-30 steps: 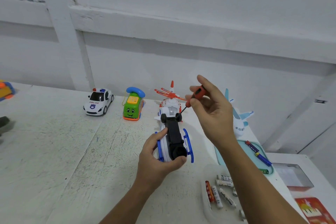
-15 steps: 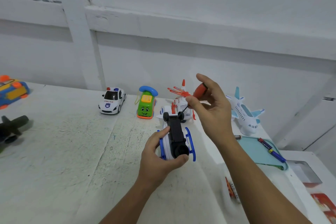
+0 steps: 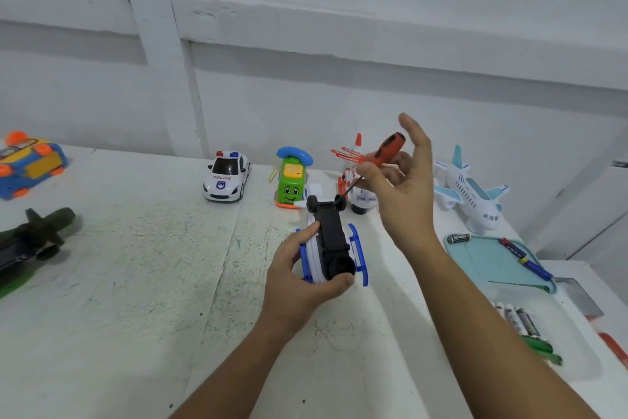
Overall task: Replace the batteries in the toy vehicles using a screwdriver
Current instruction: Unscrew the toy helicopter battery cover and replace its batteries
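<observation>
My left hand point(image 3: 295, 279) grips an upturned white toy vehicle point(image 3: 331, 248) with blue skids and a black underside, wheels pointing away from me. Above its far end my right hand point(image 3: 401, 187) pinches a small screwdriver point(image 3: 384, 150) with a red and black handle between thumb and fingers, index finger raised. The dark shaft slants down towards the far wheel axle; whether the tip touches the toy I cannot tell.
Along the wall stand a police car point(image 3: 227, 177), a green phone toy point(image 3: 291, 180), a red-and-white helicopter point(image 3: 355, 177) and a white plane point(image 3: 470, 194). A teal tray point(image 3: 489, 262) holds batteries and tools. Loose batteries point(image 3: 516, 316) lie at right. An orange-blue toy point(image 3: 29, 163) and a dark green toy point(image 3: 34, 235) sit at left.
The view has swung left, bringing the left-side toys into sight. My right hand has turned the screwdriver handle, with the index finger now lifted off it. My left hand keeps its hold.
</observation>
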Available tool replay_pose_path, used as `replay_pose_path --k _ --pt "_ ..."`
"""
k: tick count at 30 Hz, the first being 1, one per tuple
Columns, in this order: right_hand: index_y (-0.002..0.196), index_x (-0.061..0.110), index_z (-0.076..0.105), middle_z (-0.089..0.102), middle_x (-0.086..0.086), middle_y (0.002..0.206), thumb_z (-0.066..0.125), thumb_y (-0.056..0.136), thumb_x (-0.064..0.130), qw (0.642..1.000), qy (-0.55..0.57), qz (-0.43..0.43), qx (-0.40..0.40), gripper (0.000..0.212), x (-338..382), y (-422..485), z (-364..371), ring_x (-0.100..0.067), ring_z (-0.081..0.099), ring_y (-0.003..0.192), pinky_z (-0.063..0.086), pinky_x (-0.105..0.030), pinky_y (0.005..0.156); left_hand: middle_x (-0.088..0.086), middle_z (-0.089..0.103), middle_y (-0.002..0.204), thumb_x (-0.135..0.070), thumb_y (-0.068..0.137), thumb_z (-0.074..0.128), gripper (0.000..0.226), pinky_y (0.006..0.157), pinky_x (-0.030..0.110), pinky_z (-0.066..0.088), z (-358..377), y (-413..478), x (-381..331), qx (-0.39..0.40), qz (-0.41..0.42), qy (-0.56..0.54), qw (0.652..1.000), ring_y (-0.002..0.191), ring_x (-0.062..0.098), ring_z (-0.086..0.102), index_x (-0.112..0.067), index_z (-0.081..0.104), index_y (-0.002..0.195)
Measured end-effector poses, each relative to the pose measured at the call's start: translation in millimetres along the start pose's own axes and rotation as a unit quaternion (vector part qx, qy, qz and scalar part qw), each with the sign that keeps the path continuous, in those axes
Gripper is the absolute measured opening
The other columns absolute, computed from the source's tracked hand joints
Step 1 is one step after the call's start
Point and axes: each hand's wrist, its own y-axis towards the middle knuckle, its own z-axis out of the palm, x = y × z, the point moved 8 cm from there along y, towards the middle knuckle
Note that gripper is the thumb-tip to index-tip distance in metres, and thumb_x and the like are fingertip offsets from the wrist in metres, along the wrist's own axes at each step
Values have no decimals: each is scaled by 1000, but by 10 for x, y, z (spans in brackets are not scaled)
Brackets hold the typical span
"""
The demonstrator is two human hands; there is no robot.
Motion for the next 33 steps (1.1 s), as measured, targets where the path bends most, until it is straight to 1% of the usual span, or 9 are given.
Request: replay_pose_path --k 2,6,10,13,15,19,23,28,33 --pt "130 34 40 65 -16 96 62 89 -5 995 66 68 -31 61 -121 38 -69 -21 71 81 60 -32 74 -22 57 124 -46 47 88 79 96 39 53 -68 12 -5 -7 -4 -5 1000 117 5 55 -56 56 118" --pt "130 23 44 66 -17 90 62 89 -6 979 101 167 -64 53 -342 75 -277 -25 70 75 61 -36 70 -23 62 119 -39 47 91 80 91 36 56 -217 37 1 -23 -12 -37 999 112 6 60 -48 59 120" --pt "126 20 52 66 -19 86 66 83 -10 964 -51 259 23 54 -650 -78 -304 -28 68 67 61 -49 70 -14 64 120 -15 58 92 79 84 28 58 -333 59 25 -28 -23 -70 997 107 8 63 -36 57 125" --pt "125 25 54 67 -15 91 71 80 -6 918 -200 317 129 57 -982 -350 -187 -25 69 69 61 -40 62 -7 64 123 -17 57 88 81 84 32 58 -382 62 5 -31 -20 -88 995 106 10 65 -29 55 130" --pt "123 28 55 68 -13 93 75 77 0 890 -249 344 166 58 -1188 -517 -118 -21 69 67 60 -32 58 -8 64 121 -14 59 87 79 81 27 58 -404 54 -16 -33 -18 -98 994 103 8 66 -27 55 130" --pt "129 31 56 69 -5 102 79 74 17 852 -339 331 223 61 -1387 -654 -41 -14 64 78 47 -23 61 -15 66 113 3 68 82 74 75 21 56 -426 45 -21 -26 -16 -110 993 99 3 66 -23 53 131" --pt "136 30 53 67 0 89 76 79 21 850 -365 299 235 62 -1410 -705 -9 -7 60 74 40 -17 60 -13 62 121 5 71 79 77 74 19 55 -460 26 -12 -25 -15 -128 991 103 3 64 -23 50 137" --pt "144 33 44 60 6 87 72 83 25 849 -382 273 241 67 -1388 -733 20 -5 55 72 37 -14 60 -34 63 110 6 76 75 77 72 13 53 -464 16 -13 -15 -18 -131 991 100 -7 63 -35 47 134" --pt "142 35 46 58 8 83 71 86 28 856 -374 262 242 62 -1340 -745 -3 -5 54 71 36 -12 60 -20 57 117 5 78 72 65 71 13 53 -467 36 -23 -13 -21 -133 991 97 -8 63 -35 53 126"
